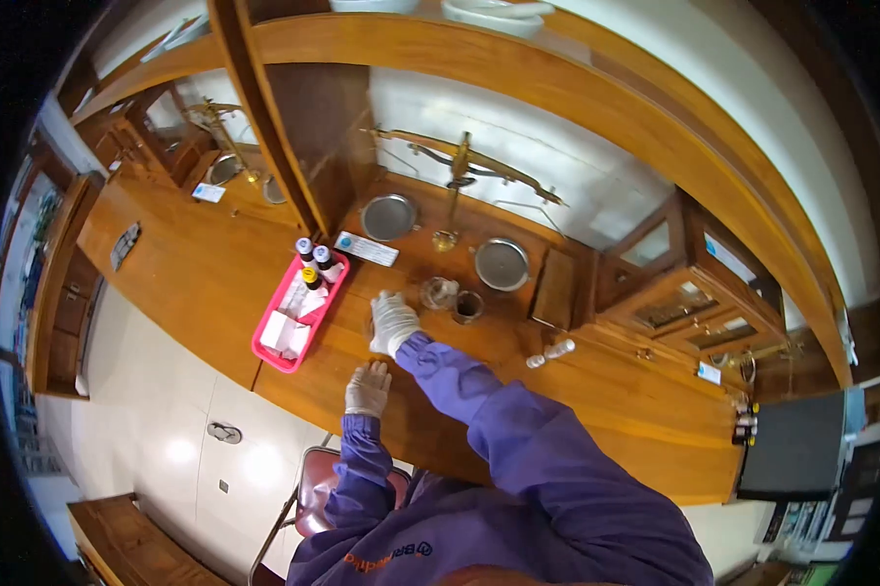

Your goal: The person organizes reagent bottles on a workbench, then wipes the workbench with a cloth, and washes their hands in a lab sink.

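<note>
My right hand (394, 323), in a white glove, reaches over the wooden table with its fingers curled. A faint, clear edge shows beside them, but what they hold cannot be made out. Closer to the table's front edge is my left hand (368, 390), also gloved, its fingers stretched out over the wood and nothing visible in it. Right of my right hand stand a clear glass jar (438, 292) with pale contents and a small glass (467, 307) of dark contents. To the left lies a pink tray (282, 365) holding capped bottles (322, 258) and white paper.
Behind stands a brass balance (452, 190) with two round pans (389, 217) (502, 264). A wooden block (554, 288), a small white object (551, 354) and a glazed wooden cabinet (691, 274) are to the right. A shelf (518, 57) crosses above; a chair (320, 479) is below.
</note>
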### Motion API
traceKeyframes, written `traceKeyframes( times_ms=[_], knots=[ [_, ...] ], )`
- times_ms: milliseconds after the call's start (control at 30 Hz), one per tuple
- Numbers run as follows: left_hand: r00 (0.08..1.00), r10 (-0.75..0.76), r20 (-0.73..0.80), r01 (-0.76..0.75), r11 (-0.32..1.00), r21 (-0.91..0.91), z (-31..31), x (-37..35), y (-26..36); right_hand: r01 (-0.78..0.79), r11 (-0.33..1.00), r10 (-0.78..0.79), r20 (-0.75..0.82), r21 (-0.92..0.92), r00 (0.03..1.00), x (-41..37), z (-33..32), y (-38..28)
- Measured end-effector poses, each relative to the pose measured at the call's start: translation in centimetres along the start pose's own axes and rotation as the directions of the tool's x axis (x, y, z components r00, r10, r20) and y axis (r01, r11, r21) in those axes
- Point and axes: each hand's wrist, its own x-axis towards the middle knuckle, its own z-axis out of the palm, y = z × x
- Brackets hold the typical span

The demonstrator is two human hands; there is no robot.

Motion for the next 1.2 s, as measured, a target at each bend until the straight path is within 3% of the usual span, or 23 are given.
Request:
traceKeyframes(
  times_ms=[33, 67, 100, 133, 167, 200, 233, 267, 333, 400, 500, 567, 633, 700, 800, 833, 933, 967, 1067, 1167, 1200],
  knots=[
    [0.997, -0.023, 0.078, 0.025, 0.999, -0.025, -1.1, 0.6, 0.0, -0.005, 0.999, 0.006, -0.014, 0.050, 1.000, -1.2, -0.1, -0.3],
    [0.924, -0.109, 0.366, 0.139, 0.989, -0.056, -2.7, 2.3, 0.5, -0.012, 0.995, 0.015, -0.029, 0.097, 0.999, -2.3, -0.3, -0.6],
    [0.767, -0.173, 0.618, 0.266, 0.962, -0.061, -4.7, 4.0, 0.9, 0.000, 0.992, 0.008, -0.061, 0.130, 0.998, -3.1, 0.1, -1.0],
    [0.544, -0.199, 0.815, 0.394, 0.918, -0.039, -6.0, 4.6, 0.2, 0.007, 0.987, 0.008, -0.092, 0.163, 0.996, -4.1, 0.6, -1.3],
    [0.807, -0.197, 0.556, 0.267, 0.962, -0.047, -5.1, 3.7, -0.5, 0.014, 0.989, 0.000, -0.094, 0.150, 0.996, -5.4, -0.3, -1.5],
    [0.963, -0.134, 0.234, 0.136, 0.991, 0.010, -3.2, 1.8, -0.7, 0.023, 0.990, -0.010, -0.099, 0.136, 0.995, -6.4, -1.1, -1.8],
    [0.934, -0.152, 0.323, 0.151, 0.988, 0.026, -1.5, -0.2, -1.1, -0.059, 0.986, 0.074, -0.098, 0.153, 0.992, -6.6, 0.4, -2.6],
    [0.971, -0.142, 0.191, 0.135, 0.990, 0.052, 1.1, -2.7, -1.5, -0.084, 0.987, 0.101, -0.129, 0.135, 0.986, -7.8, 0.0, -2.8],
    [0.953, -0.056, 0.298, 0.052, 0.998, 0.024, 0.5, -3.7, -2.6, -0.137, 0.985, 0.155, -0.192, 0.105, 0.969, -10.4, -1.0, -3.3],
    [0.951, -0.023, 0.308, -0.008, 0.995, 0.098, -1.7, -3.4, -3.3, -0.120, 0.990, 0.073, -0.470, -0.070, 0.880, -13.6, -1.4, -3.2],
    [0.951, -0.025, 0.308, -0.025, 0.987, 0.158, -3.1, -5.4, -5.3, -0.032, 0.988, 0.086, -0.370, 0.150, 0.925, -17.3, -2.6, -1.1],
    [0.929, -0.119, 0.350, 0.053, 0.980, 0.194, -3.9, -6.9, -7.2, -0.051, 0.986, 0.076, -0.159, 0.157, 0.984, -20.5, -5.6, 1.4],
    [0.918, -0.269, 0.293, 0.203, 0.950, 0.238, -3.7, -9.5, -9.7, -0.060, 0.982, 0.057, 0.021, 0.178, 0.998, -25.3, -10.5, 3.9],
    [0.909, -0.368, 0.196, 0.309, 0.910, 0.278, -3.3, -12.2, -13.2, -0.183, 0.949, 0.198, -0.036, 0.255, 0.979, -27.6, -6.2, 5.5],
    [0.813, -0.475, 0.336, 0.261, 0.814, 0.519, -3.4, -14.3, -19.4, -0.236, 0.940, 0.255, -0.049, 0.247, 0.966, -32.6, -5.1, 9.0],
    [0.829, -0.507, 0.237, 0.388, 0.826, 0.410, -3.0, -14.9, -21.4, -0.237, 0.945, 0.252, -0.041, 0.224, 0.967, -34.7, -5.3, 10.3],
    [0.877, -0.467, 0.110, 0.347, 0.777, 0.526, -1.5, -16.0, -27.4, -0.243, 0.967, 0.243, 0.009, 0.076, 0.970, -40.6, -4.7, 14.8],
    [0.896, -0.442, -0.046, 0.416, 0.799, 0.434, -1.3, -16.1, -28.9, -0.259, 0.962, 0.264, -0.058, 0.088, 0.963, -42.5, -3.7, 16.3],
    [0.874, -0.486, -0.008, 0.435, 0.775, 0.459, -1.6, -17.3, -32.9, -0.320, 0.939, 0.329, -0.063, 0.123, 0.942, -47.8, -2.5, 21.0],
    [0.863, -0.499, -0.076, 0.473, 0.747, 0.468, -1.5, -18.5, -36.2, -0.435, 0.888, 0.430, 0.060, 0.149, 0.901, -53.5, -4.8, 25.5],
    [0.866, -0.492, -0.091, 0.469, 0.735, 0.489, -1.1, -19.2, -37.0, -0.431, 0.892, 0.431, 0.029, 0.136, 0.902, -55.3, -5.1, 27.0]
  ],
)
